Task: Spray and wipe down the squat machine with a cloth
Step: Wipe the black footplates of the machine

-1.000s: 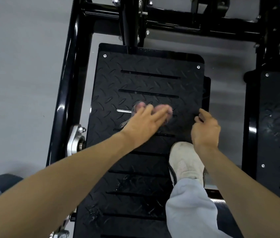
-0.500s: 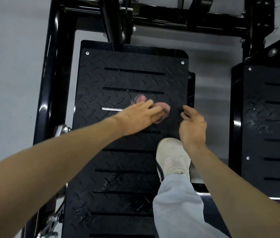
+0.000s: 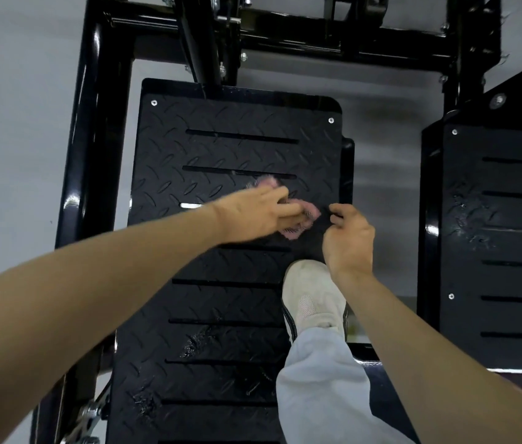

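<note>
The squat machine's black diamond-pattern footplate (image 3: 237,123) fills the middle of the view. My left hand (image 3: 253,216) lies on a pink cloth (image 3: 310,213) and presses it against the plate's right half with stretched fingers. Most of the cloth is hidden under the hand, with pink edges showing at the fingertips. My right hand (image 3: 349,241) hovers just right of the cloth near the plate's right edge, its fingers loosely curled and holding nothing. Wet streaks (image 3: 198,341) glisten on the lower part of the plate.
My foot in a white shoe (image 3: 312,296) with a grey trouser leg stands on the plate below my right hand. A second slotted footplate (image 3: 509,219) is at the right. The glossy black frame post (image 3: 93,123) runs along the left, over grey floor.
My left hand has slid the cloth a little to the right across the plate. My right hand stays beside it. The camera view has shifted slightly.
</note>
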Motion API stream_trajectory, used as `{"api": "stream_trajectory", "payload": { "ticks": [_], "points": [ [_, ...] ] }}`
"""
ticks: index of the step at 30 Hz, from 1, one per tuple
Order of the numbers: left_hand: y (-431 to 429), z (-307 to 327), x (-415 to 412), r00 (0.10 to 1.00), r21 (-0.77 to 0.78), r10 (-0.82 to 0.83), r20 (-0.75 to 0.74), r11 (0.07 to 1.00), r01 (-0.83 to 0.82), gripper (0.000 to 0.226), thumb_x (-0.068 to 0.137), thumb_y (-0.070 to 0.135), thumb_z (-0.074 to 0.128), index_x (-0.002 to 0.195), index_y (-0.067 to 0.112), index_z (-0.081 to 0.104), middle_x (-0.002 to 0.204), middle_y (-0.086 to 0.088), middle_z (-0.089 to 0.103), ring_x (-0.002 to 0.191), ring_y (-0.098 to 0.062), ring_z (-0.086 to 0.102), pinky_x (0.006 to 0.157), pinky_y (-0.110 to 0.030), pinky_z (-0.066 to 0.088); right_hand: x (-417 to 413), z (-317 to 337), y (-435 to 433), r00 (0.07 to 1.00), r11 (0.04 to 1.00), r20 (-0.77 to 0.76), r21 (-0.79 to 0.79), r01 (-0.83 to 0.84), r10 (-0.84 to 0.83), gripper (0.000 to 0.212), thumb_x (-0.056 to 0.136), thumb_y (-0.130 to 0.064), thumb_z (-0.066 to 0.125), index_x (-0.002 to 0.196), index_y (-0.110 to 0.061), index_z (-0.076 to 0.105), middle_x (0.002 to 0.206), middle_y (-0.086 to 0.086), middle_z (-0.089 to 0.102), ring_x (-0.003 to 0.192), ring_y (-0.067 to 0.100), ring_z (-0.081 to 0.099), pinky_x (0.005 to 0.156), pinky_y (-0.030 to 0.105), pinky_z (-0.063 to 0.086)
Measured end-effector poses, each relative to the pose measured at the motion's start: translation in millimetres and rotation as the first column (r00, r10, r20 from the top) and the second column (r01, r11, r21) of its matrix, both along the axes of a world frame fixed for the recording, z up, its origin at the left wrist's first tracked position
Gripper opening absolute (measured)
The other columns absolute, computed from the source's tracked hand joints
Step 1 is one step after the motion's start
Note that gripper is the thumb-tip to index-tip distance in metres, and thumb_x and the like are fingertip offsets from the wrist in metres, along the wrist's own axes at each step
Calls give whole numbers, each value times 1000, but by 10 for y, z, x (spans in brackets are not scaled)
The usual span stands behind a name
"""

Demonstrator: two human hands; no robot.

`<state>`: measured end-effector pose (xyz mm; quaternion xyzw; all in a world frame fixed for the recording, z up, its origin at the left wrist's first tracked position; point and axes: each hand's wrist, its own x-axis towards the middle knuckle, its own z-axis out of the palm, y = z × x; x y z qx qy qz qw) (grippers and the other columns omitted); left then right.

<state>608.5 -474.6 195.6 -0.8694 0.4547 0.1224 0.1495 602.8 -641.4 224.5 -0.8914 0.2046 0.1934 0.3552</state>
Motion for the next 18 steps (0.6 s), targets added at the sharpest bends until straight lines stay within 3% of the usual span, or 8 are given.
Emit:
{"api": "stream_trajectory", "payload": {
  "ticks": [2, 4, 6, 8, 11, 14, 16, 18],
  "points": [
    [156, 16, 150, 982, 28, 180, 53, 983, -181, 74, 89, 3, 51, 151, 15, 14, 149, -9, 20, 114, -29, 40, 99, -43, 39, -6, 6, -28, 1000, 1000, -18, -11, -3, 3, 52, 85, 12, 34, 128, -8, 57, 125, 14, 60, 115, 22, 58, 86, 21, 42],
    [183, 17, 215, 830, -30, 557, 39, 830, -556, 76, 87, 4, 52, 150, 11, 10, 148, -10, 22, 118, -32, 37, 101, -43, 36, 0, 12, -59, 999, 1000, -32, -19, 0, -1, 51, 86, 11, 34, 128, -8, 56, 124, 14, 59, 113, 23, 58, 86, 24, 45],
    [-15, 57, 160, 665, -43, 747, -4, 664, -746, 79, 85, 6, 55, 150, 10, 11, 146, -10, 24, 117, -33, 37, 100, -43, 35, 12, 19, -82, 1000, 999, -31, -50, 1, -3, 50, 86, 11, 36, 128, -9, 56, 124, 14, 59, 111, 24, 59, 89, 29, 47],
    [-267, -13, 17, 738, -37, 674, -38, 737, -675, 76, 84, 9, 56, 148, 12, 16, 144, -9, 26, 112, -32, 39, 93, -43, 37, 22, 32, -98, 1000, 995, -8, -97, 0, 0, 49, 85, 11, 37, 127, -7, 56, 127, 13, 56, 108, 24, 58, 84, 28, 47],
    [-418, -108, -122, 965, -130, 261, -8, 957, -260, 71, 86, 9, 54, 149, 15, 22, 143, -7, 32, 106, -30, 43, 93, -44, 40, 34, 57, -137, 999, 986, 14, -161, 38, -36, 48, 86, 9, 39, 129, -7, 55, 129, 11, 56, 108, 28, 58, 84, 33, 49],
    [-263, -93, 134, 999, -36, -19, 47, 999, 21, 73, 91, 7, 46, 151, 13, 5, 147, -9, 25, 112, -31, 42, 99, -45, 39, 17, 53, -205, 997, 979, -53, -197, 50, -61, 57, 85, 8, 39, 139, -12, 44, 129, 13, 56, 109, 32, 58, 86, 39, 50],
    [-200, -63, 346, 987, 6, 121, 109, 993, -122, 76, 91, 9, 49, 151, 12, 3, 147, -9, 24, 115, -31, 41, 99, -44, 39, 5, 55, -232, 992, 982, -106, -184, 47, -67, 65, 83, 9, 37, 144, -14, 36, 127, 16, 56, 104, 34, 60, 86, 44, 52],
    [-276, -74, 463, 874, -73, 483, 51, 875, -479, 76, 88, 8, 53, 150, 13, 9, 146, -8, 25, 117, -32, 38, 99, -43, 37, 20, 59, -265, 987, 983, -138, -170, 64, -88, 67, 85, 9, 35, 147, -15, 31, 127, 17, 56, 103, 34, 60, 84, 42, 52]
  ]
}}
